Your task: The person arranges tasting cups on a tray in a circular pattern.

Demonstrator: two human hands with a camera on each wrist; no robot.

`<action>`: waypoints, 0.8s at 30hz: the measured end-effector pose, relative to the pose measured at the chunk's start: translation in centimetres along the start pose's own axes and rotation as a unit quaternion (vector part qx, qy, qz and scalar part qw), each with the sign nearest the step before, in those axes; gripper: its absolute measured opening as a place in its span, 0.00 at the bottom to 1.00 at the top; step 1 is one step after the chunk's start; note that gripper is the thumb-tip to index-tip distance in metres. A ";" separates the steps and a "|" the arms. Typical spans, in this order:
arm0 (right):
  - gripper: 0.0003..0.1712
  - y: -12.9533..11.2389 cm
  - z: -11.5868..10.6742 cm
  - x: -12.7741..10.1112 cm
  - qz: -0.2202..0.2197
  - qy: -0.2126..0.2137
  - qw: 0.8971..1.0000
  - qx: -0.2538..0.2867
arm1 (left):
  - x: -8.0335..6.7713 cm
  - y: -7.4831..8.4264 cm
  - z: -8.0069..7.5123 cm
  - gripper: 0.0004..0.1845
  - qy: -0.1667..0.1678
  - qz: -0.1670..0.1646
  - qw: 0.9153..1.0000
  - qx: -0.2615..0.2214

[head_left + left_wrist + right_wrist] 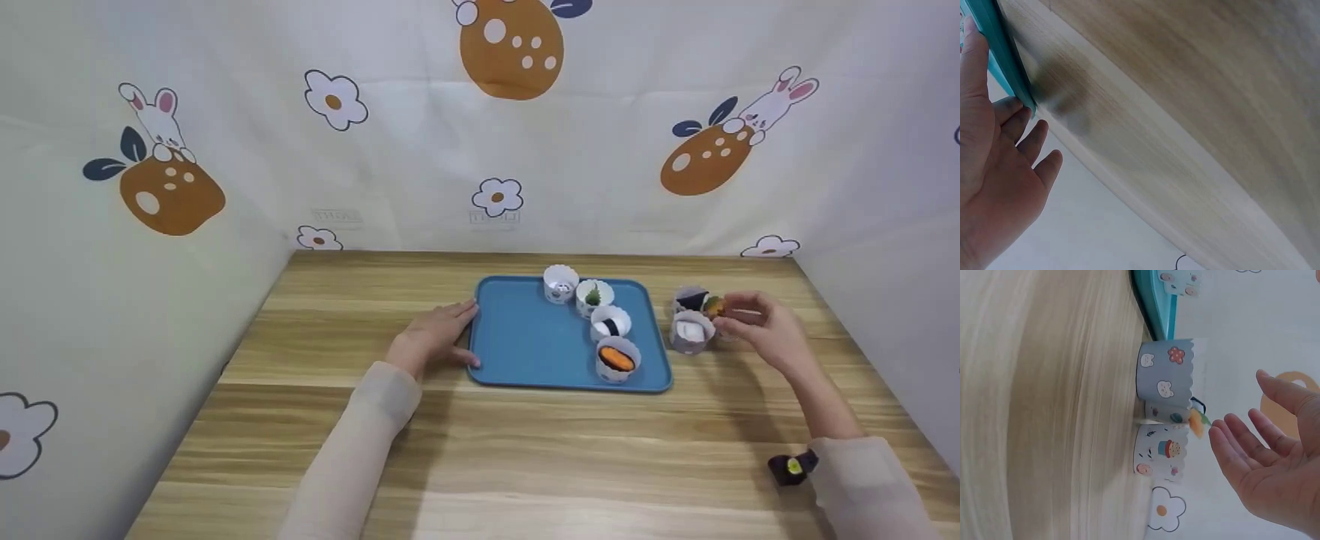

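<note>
Three small printed paper cups (694,319) beside the blue plastic tray (525,341) look light and crushable; hold them gently by the walls. The right hand (761,326) hovers open beside them, and the left hand (435,334) rests flat against the tray's edge.

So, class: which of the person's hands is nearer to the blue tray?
Left. The left hand touches the blue tray at its left edge; the right hand is off its right side, by the paper cups.
</note>
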State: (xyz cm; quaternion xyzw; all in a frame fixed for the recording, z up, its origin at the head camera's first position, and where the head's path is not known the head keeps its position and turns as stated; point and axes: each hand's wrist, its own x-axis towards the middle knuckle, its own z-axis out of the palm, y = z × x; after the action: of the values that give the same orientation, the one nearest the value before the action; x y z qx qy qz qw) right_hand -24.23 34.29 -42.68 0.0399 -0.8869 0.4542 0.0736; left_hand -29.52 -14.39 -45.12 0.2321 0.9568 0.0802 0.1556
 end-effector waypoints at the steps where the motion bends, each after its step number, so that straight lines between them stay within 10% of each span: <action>1: 0.31 0.1 -0.2 0.1 0.001 0.001 1.000 0.007 | 0.1 0.0 0.0 0.55 0.000 0.001 1.000 0.002; 24: 0.41 4.0 -1.2 2.6 0.035 0.052 0.998 -0.007 | 0.2 -0.1 0.1 0.55 0.002 0.005 1.000 0.010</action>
State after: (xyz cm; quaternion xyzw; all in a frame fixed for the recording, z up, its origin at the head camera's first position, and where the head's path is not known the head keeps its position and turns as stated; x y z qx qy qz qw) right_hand -27.26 37.62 -44.78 -0.0152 -0.8858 0.4520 0.1041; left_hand -29.70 -14.35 -45.24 0.2381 0.9567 0.0724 0.1507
